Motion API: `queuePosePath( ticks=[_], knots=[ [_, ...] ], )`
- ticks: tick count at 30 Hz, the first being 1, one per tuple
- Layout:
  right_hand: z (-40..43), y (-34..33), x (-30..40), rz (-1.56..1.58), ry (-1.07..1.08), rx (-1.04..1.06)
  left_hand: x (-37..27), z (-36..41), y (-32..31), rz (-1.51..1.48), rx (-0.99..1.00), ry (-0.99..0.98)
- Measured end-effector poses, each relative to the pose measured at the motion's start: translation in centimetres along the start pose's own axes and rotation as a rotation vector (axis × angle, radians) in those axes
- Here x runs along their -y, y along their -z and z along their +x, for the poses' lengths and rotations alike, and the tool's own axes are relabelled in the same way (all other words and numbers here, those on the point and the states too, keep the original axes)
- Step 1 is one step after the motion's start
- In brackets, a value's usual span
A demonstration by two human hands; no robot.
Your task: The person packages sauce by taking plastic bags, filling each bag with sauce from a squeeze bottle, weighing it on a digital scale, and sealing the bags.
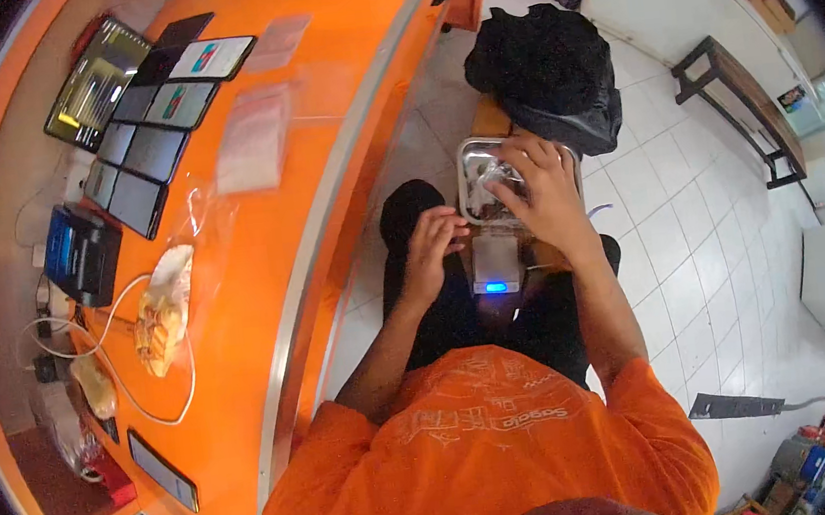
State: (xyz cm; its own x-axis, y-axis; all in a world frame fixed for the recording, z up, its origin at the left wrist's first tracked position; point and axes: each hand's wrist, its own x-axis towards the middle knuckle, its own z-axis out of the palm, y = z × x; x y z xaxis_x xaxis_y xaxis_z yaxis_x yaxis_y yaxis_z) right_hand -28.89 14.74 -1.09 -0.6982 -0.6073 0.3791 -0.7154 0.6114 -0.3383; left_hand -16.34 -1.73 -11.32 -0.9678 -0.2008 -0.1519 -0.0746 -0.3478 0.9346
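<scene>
A rectangular metal tray [466, 180] sits in front of me, with clear plastic and small dark contents in it that are too blurred to name. Over its right side reaches my right hand [547, 187], thumb and fingers spread around the crumpled clear plastic [494, 173]; whether they grip it cannot be made out. My left hand [435, 244] is by the tray's near left corner, fingers loosely bent and apart, with nothing seen in it. Between my legs, just on the near side of the tray, lies a small digital scale [495, 256] with a lit blue display.
A black plastic bag [548, 77] stands right behind the tray. On my left runs an orange counter [233, 276] with a metal edge, holding several phones [145, 153], clear plastic bags [255, 142], a black device [84, 254], wrapped bread [162, 314] and a white cable [190, 401].
</scene>
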Motion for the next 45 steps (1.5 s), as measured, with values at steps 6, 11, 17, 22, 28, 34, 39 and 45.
queuePosePath(
  ticks=[6,11,17,22,28,34,39,45],
  knots=[
    [9.0,0.4,7.0,0.157,0.339,-0.26,1.0,-0.6,-0.6,-0.022,0.033,-0.022],
    [15.0,-1.0,12.6,0.18,0.398,-0.078,1.9,0.0,0.5,-0.108,-0.001,-0.092],
    [16.9,-2.9,12.4,0.113,0.436,0.003,2.0,0.0,0.0,0.104,-0.012,-0.169],
    [10.9,0.7,10.2,0.586,0.317,-0.317,-1.7,-2.3,-1.8,0.044,-0.109,-0.192],
    [-1.7,0.6,5.1,0.712,0.001,-0.134,-6.6,-3.7,-3.7,0.258,-0.132,-0.522],
    [-10.9,-1.8,1.9,1.198,-0.484,-0.149,-3.6,-2.0,-5.7,0.399,0.098,-0.431],
    [-14.2,-3.2,-0.5,0.74,-0.416,-0.084,-2.6,-2.1,-6.7,0.747,0.265,-0.459],
    [-12.9,-2.9,0.1,0.576,-0.44,-0.095,-0.2,-1.2,-6.1,0.801,0.079,-0.479]
  ],
)
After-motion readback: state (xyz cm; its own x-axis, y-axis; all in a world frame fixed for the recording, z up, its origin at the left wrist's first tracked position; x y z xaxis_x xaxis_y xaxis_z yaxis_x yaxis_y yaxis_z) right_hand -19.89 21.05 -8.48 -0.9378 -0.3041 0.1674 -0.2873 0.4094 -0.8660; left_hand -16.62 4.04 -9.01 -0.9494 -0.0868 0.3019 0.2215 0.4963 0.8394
